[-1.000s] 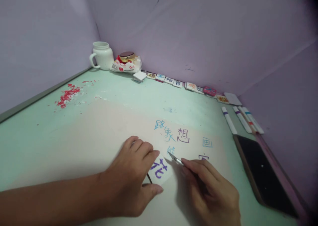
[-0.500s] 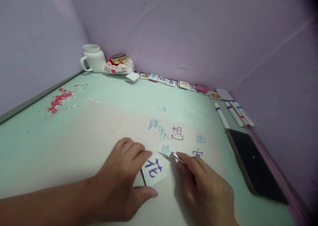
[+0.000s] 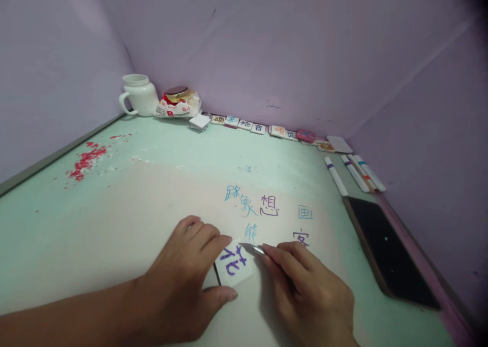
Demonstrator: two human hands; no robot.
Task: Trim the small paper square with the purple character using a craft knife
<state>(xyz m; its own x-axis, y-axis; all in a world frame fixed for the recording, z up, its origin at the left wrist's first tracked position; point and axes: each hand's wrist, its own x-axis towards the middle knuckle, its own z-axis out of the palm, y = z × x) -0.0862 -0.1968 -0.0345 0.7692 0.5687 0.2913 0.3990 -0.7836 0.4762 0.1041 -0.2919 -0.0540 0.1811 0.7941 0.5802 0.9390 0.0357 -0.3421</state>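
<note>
My left hand (image 3: 190, 276) grips a small white square block (image 3: 246, 275) by its edges, fingers at the far side and thumb at the near side. A purple Chinese character is drawn on the block's top, turned sideways to me, and its side facing my palm looks dark. In my right hand (image 3: 312, 291) is a craft knife (image 3: 252, 248) with a pointed blade and a silvery front end, pinched like a pen. The blade tip is at the block's far edge, beside the character; whether it touches cannot be made out. Beneath lies a large pale sheet (image 3: 152, 194).
Blue and purple characters mark the sheet beyond my hands. Right are a black phone (image 3: 389, 250) and several white markers (image 3: 335, 176). Along the wall stand lettered blocks (image 3: 244, 125), a white mug (image 3: 139, 95) and a jar (image 3: 178, 94) in a wrapper. Red-and-white crumbs (image 3: 89, 159) lie left.
The knife tip has come down and slightly nearer, from over the blue writing to the block's far edge. My left hand keeps its hold on the block. The view has shifted slightly.
</note>
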